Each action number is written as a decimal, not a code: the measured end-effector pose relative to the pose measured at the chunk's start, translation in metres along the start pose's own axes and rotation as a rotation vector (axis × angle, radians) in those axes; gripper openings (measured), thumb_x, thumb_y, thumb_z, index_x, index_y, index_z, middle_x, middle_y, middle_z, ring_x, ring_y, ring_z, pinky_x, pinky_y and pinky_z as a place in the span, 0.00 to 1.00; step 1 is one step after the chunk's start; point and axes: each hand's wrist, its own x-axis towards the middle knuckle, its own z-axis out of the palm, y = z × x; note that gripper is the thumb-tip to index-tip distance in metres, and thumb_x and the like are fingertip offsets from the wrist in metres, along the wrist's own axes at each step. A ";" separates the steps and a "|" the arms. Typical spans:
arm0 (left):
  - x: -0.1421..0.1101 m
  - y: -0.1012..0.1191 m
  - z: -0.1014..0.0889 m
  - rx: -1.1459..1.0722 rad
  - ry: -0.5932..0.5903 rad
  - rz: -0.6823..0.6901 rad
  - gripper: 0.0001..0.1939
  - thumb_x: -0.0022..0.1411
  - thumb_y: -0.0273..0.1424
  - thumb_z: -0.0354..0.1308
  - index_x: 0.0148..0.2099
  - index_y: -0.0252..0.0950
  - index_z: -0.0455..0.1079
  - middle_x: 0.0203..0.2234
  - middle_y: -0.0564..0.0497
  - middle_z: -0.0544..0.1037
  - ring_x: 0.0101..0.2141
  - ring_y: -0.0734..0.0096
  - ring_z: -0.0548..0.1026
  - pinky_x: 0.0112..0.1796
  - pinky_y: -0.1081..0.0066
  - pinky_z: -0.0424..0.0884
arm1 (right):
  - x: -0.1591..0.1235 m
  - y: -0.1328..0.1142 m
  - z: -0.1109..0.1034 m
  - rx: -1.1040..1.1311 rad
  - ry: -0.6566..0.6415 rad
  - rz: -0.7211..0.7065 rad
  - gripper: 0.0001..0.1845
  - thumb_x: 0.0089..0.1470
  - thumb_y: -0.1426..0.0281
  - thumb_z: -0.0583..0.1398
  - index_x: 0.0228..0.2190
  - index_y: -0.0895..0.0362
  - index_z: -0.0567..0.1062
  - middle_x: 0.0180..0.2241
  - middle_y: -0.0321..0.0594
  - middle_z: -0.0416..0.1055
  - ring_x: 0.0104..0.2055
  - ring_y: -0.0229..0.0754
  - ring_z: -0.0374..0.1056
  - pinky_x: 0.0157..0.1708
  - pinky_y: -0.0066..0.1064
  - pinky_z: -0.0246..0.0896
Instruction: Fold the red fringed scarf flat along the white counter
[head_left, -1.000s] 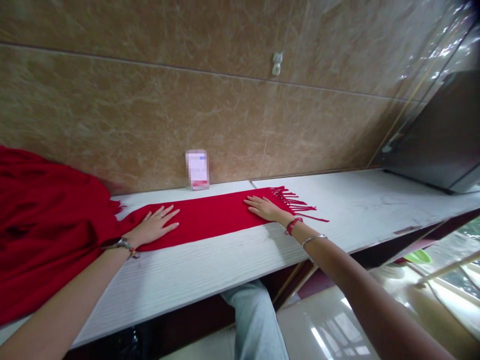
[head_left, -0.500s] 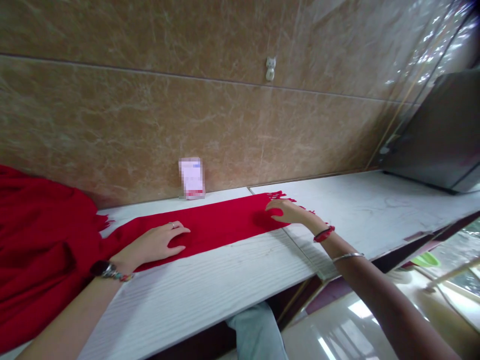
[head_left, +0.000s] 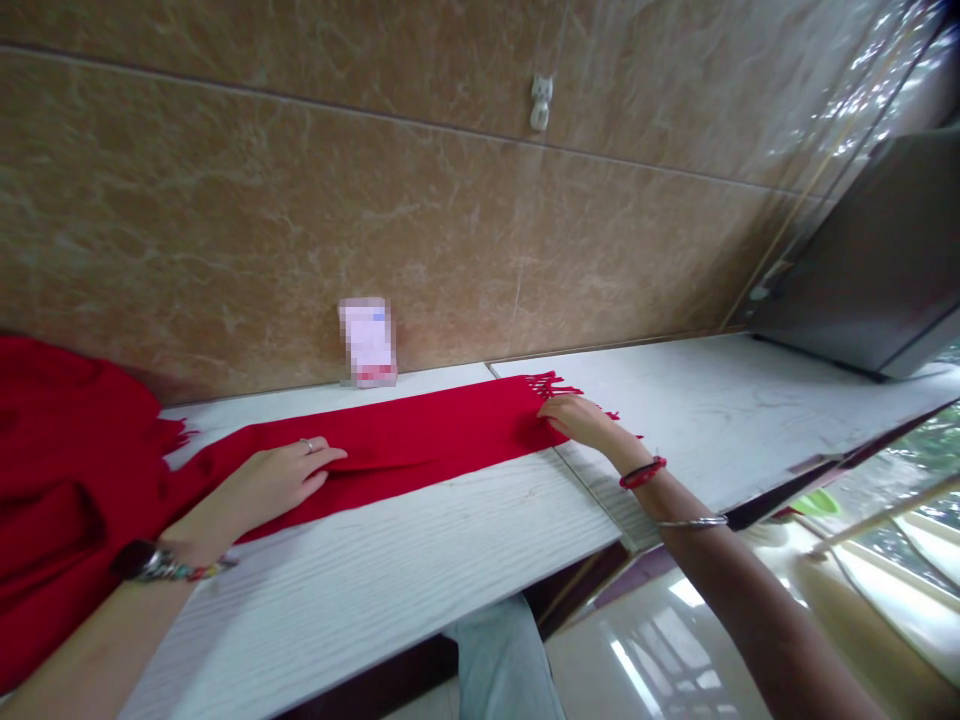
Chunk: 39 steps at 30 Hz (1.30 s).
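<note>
A red scarf (head_left: 427, 432) with a fringed end lies lengthwise along the white counter (head_left: 450, 525). My left hand (head_left: 281, 485) rests on its left part, with thumb and fingers drawn close on the cloth. From these fingertips a shallow crease runs rightward through the fabric. At the fringed right end, my right hand (head_left: 577, 420) pinches the scarf, its fingertips partly hidden. More of the red cloth is heaped in a loose pile (head_left: 60, 500) at the far left.
A small upright card, blurred out (head_left: 367, 342), leans on the brown tiled wall (head_left: 262, 220) behind the scarf. A white cat-shaped hook (head_left: 541, 103) is fixed higher up. To the right stands a dark appliance (head_left: 862, 250). The counter's front edge runs diagonally, with my leg (head_left: 502, 660) below.
My left hand has slid left and its fingers have closed together, raising a crease in the scarf. The fingers of my right hand have closed on the fringed end. The view has shifted slightly.
</note>
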 end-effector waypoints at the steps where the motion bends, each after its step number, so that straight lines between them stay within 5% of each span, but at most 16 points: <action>1: 0.000 -0.002 0.000 0.003 0.012 -0.007 0.22 0.60 0.32 0.38 0.51 0.39 0.66 0.48 0.47 0.69 0.47 0.62 0.68 0.46 0.65 0.65 | 0.000 0.001 0.001 0.012 0.009 0.015 0.14 0.47 0.81 0.51 0.33 0.63 0.75 0.36 0.50 0.74 0.40 0.46 0.69 0.42 0.34 0.61; 10: -0.004 -0.012 -0.026 -0.290 0.160 -0.037 0.15 0.56 0.37 0.44 0.39 0.39 0.69 0.39 0.50 0.74 0.42 0.66 0.69 0.46 0.69 0.62 | -0.017 0.022 -0.014 0.438 0.515 0.168 0.10 0.48 0.74 0.52 0.30 0.57 0.73 0.32 0.42 0.71 0.37 0.42 0.67 0.40 0.35 0.61; 12: -0.006 -0.008 -0.030 -0.380 0.070 0.034 0.14 0.55 0.36 0.45 0.36 0.38 0.69 0.35 0.50 0.74 0.38 0.67 0.70 0.42 0.72 0.64 | -0.023 0.024 -0.021 0.521 0.404 0.115 0.09 0.48 0.73 0.53 0.29 0.57 0.73 0.31 0.41 0.71 0.36 0.41 0.67 0.39 0.34 0.62; 16: -0.009 0.005 -0.029 -0.499 -0.228 0.137 0.12 0.52 0.31 0.48 0.35 0.35 0.70 0.28 0.52 0.73 0.29 0.73 0.69 0.31 0.76 0.64 | -0.029 0.024 -0.022 0.516 -0.061 0.006 0.10 0.46 0.75 0.54 0.29 0.56 0.75 0.32 0.39 0.73 0.35 0.39 0.67 0.39 0.31 0.62; 18: -0.009 0.009 -0.028 -0.507 -0.272 0.132 0.12 0.51 0.29 0.47 0.35 0.34 0.70 0.26 0.53 0.72 0.27 0.75 0.68 0.29 0.77 0.62 | -0.029 0.024 -0.017 0.441 -0.149 0.030 0.12 0.43 0.78 0.54 0.29 0.56 0.75 0.32 0.39 0.73 0.35 0.39 0.67 0.39 0.31 0.62; 21: -0.009 0.009 -0.031 -0.493 -0.250 0.137 0.11 0.52 0.28 0.47 0.35 0.34 0.70 0.27 0.53 0.72 0.28 0.76 0.67 0.30 0.77 0.61 | -0.028 0.026 -0.013 0.355 -0.153 0.096 0.15 0.39 0.82 0.53 0.27 0.57 0.75 0.30 0.38 0.73 0.33 0.38 0.68 0.37 0.30 0.63; 27: -0.009 0.006 -0.041 -0.484 -0.157 0.138 0.11 0.55 0.31 0.47 0.36 0.33 0.70 0.32 0.50 0.72 0.31 0.74 0.68 0.34 0.76 0.62 | -0.030 0.031 -0.018 0.303 0.127 0.139 0.16 0.39 0.83 0.50 0.23 0.58 0.75 0.29 0.39 0.72 0.33 0.38 0.67 0.37 0.29 0.62; 33: -0.009 0.025 -0.037 -0.476 -0.319 0.218 0.14 0.48 0.22 0.46 0.35 0.34 0.70 0.26 0.54 0.70 0.26 0.76 0.66 0.29 0.78 0.61 | -0.026 0.027 -0.011 0.213 -0.064 0.071 0.18 0.34 0.86 0.50 0.19 0.57 0.74 0.25 0.38 0.73 0.29 0.37 0.67 0.35 0.27 0.61; 39: -0.008 0.028 -0.043 -0.488 -0.315 0.242 0.13 0.50 0.23 0.46 0.35 0.33 0.71 0.27 0.52 0.71 0.27 0.76 0.67 0.30 0.77 0.62 | -0.025 0.028 -0.011 0.095 0.048 0.089 0.18 0.37 0.86 0.49 0.20 0.59 0.74 0.27 0.41 0.72 0.31 0.38 0.66 0.36 0.27 0.60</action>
